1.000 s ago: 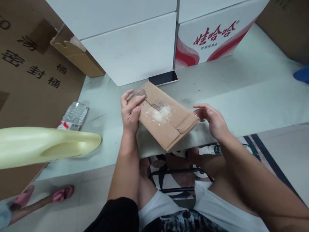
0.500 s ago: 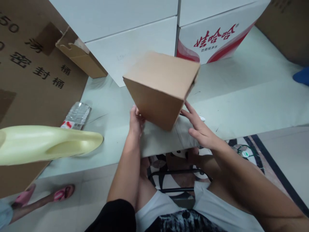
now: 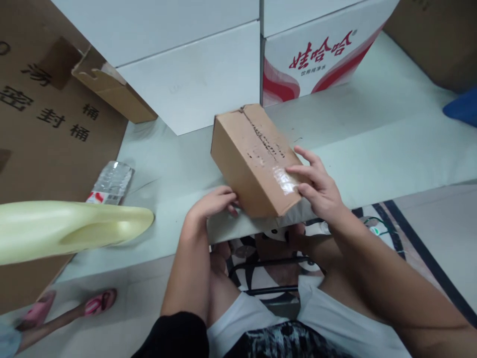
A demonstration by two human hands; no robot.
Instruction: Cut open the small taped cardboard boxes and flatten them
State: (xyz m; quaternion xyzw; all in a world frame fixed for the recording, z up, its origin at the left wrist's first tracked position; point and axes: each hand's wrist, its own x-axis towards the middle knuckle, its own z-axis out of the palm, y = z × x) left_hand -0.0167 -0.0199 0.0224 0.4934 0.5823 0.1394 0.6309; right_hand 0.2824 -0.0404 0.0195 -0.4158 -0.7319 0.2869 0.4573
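A brown cardboard box (image 3: 238, 164) sits at the table's near edge, its taped face with worn dark print turned up. Clear tape (image 3: 285, 180) shines near the end closest to me. My left hand (image 3: 218, 201) is at the box's lower left side with fingers curled against it; its fingertips are partly hidden. Across from it, my right hand (image 3: 319, 189) has its fingers spread, with fingertips touching the top face and right edge beside the tape.
White cartons (image 3: 194, 79), one with red lettering, stand behind the box. At left are a large brown carton (image 3: 37, 149), a pale yellow curved object (image 3: 93, 228) and a silvery wrapped packet (image 3: 114, 181). Something blue (image 3: 462, 110) is at far right. Another person's foot (image 3: 99, 302) shows lower left.
The box has turned over and come down, so its taped, printed face now shows instead of a plain one. My right hand has moved up onto it; my left hand has shifted lower.
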